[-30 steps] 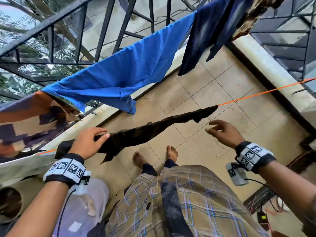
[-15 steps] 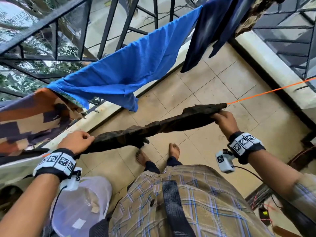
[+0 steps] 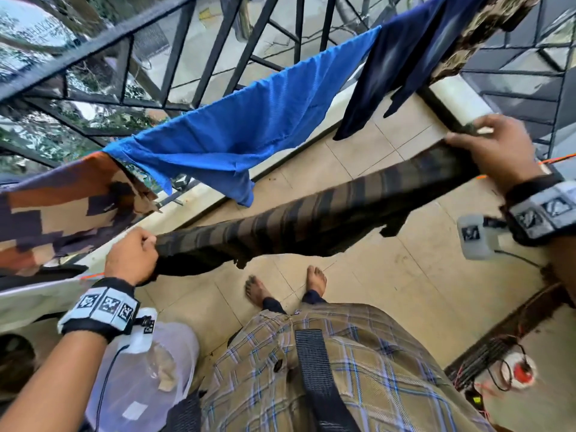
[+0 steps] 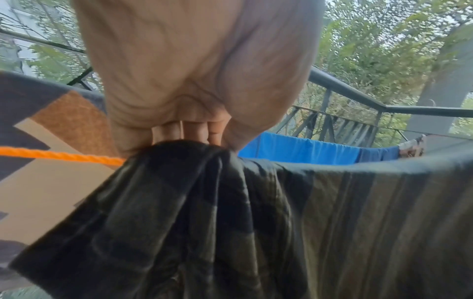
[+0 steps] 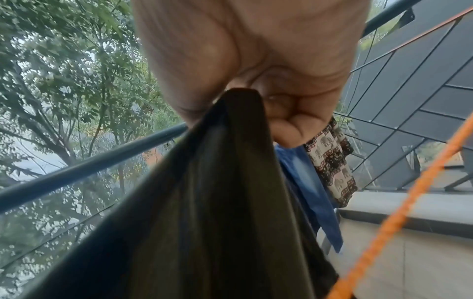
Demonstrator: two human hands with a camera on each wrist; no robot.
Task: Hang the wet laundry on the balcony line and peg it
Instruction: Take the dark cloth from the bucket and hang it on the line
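Observation:
A dark striped cloth [image 3: 311, 219] is stretched along the orange line [image 3: 558, 159] between my two hands. My left hand [image 3: 132, 255] grips its bunched left end beside the line [image 4: 61, 155], fingers curled round the fabric [image 4: 204, 202]. My right hand [image 3: 495, 154] grips the cloth's right end, held high; in the right wrist view the dark cloth [image 5: 217, 202] comes out of the closed fist [image 5: 281, 113], with the orange line [image 5: 399, 218] running beside it. No pegs are visible.
On the black railing [image 3: 93, 48] hang a blue cloth [image 3: 243, 132], a navy garment [image 3: 402, 67], a patterned cloth [image 3: 495, 29] and an orange-brown patterned cloth [image 3: 62, 210]. A translucent bag [image 3: 146, 378] sits at my lower left. Cables and a red-white object [image 3: 517, 372] lie at lower right.
The right hand reached the cloth's end, took hold and pulled it right and up. The bunched cloth is now spread taut and wide along the line. The left hand keeps its grip.

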